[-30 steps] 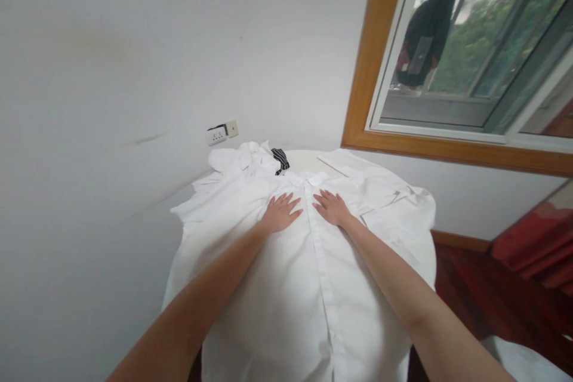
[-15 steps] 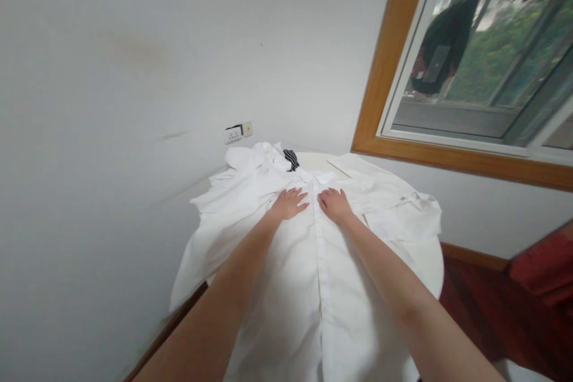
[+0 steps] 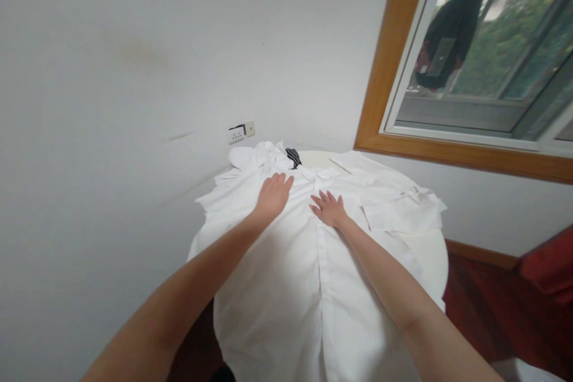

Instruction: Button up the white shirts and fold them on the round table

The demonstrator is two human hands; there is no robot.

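A white button-front shirt (image 3: pixel 286 286) lies spread over a round white table (image 3: pixel 430 256), its collar toward the wall and its placket running down the middle. My left hand (image 3: pixel 272 196) is on the shirt left of the collar, with fingers bent and closed on the cloth; small creases run from it toward the placket. Lying flat on the upper placket just below the collar, my right hand (image 3: pixel 329 209) has its fingers spread. One sleeve (image 3: pixel 403 209) is folded out on the right side of the table.
Bunched white cloth (image 3: pixel 257 158) and a black-and-white striped piece of fabric (image 3: pixel 293 157) lie at the table's far edge. Behind stands a wall with a power socket (image 3: pixel 236 135). A wood-framed window (image 3: pixel 378 71) is at the upper right. Dark red flooring (image 3: pixel 483 310) shows on the right.
My left hand has moved left and up, from flat with spread fingers to closed on the cloth. The shirt's left edge has shifted inward. My right hand stays flat, its fingers more spread.
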